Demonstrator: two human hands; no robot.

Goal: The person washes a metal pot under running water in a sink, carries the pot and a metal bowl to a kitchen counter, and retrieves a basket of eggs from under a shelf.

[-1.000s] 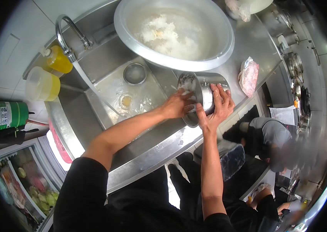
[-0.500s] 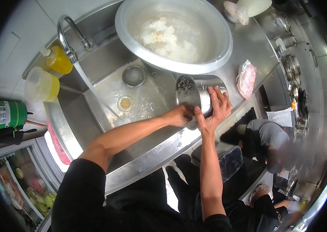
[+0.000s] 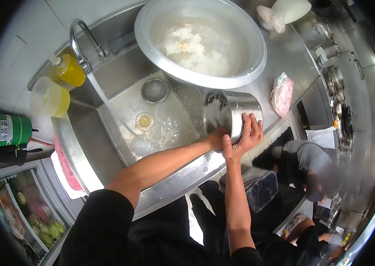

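Bracing the steel pot (image 3: 246,104) from outside is the right hand's (image 3: 245,134) part: its thumb lies near the lip and its fingers spread apart over the curved wall, so that it grips the pot from the near side. The left hand (image 3: 216,138) is at the lower part of the mouth, its fingers hidden by the pot; whether they are spread, curled or pinching something, I cannot tell. The pot is tipped on its side at the right of the sink (image 3: 121,103), mouth towards it, just beside the rim of the large metal basin (image 3: 214,80); whether the two touch is unclear. White, patchy residue (image 3: 215,109) shows on the inner wall.

Working well here seems to call for a firm hold opposite the left hand's push, since a wet, smooth wall could slip or roll. Thumb and fingers should press evenly, clear of the lip. A mouth angled over the sink would let drips fall inside it rather than on the table (image 3: 294,56), where a wrapped package (image 3: 281,95) lies. Water (image 3: 103,95) runs from the faucet (image 3: 75,44), well apart from the pot.
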